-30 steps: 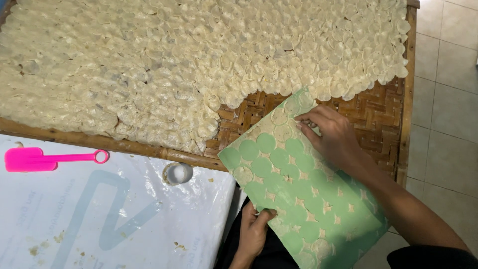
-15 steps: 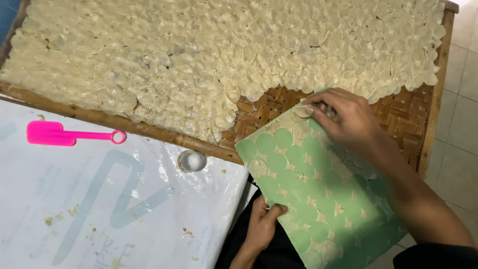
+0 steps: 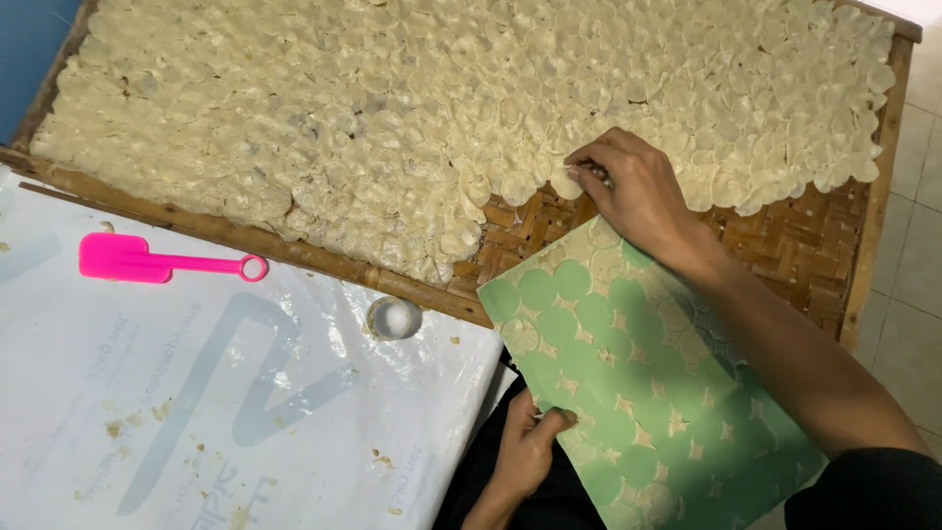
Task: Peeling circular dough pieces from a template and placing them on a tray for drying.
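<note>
Bamboo tray (image 3: 785,245), woven, brown, framed by a wooden rim, fills the upper view; nearly all of it is covered by pale cream discs (image 3: 392,118), thin, round, overlapping like scales in one dense layer; bare weave shows only at the lower right corner. White plastic sheet (image 3: 196,393) with faded grey print and small brown crumbs covers the table at lower left, just beside the tray's near rim. Green sheet (image 3: 628,373), flat, tilted, lies with its upper corner over the tray's bare weave and its lower part toward the person's lap; its surface carries rows of round imprints, darker green circles with pale star-shaped gaps between, a few pale discs still stuck near the upper corner. Right hand (image 3: 638,191) rests at the edge of the disc layer, fingertips pinched on a single disc (image 3: 569,182); left hand (image 3: 525,451) clasps the green sheet's lower left edge, thumb on top. Pink spatula (image 3: 157,260) lies on the plastic sheet, well apart from both hands; small clear round cup (image 3: 393,317) sits near the tray rim.
</note>
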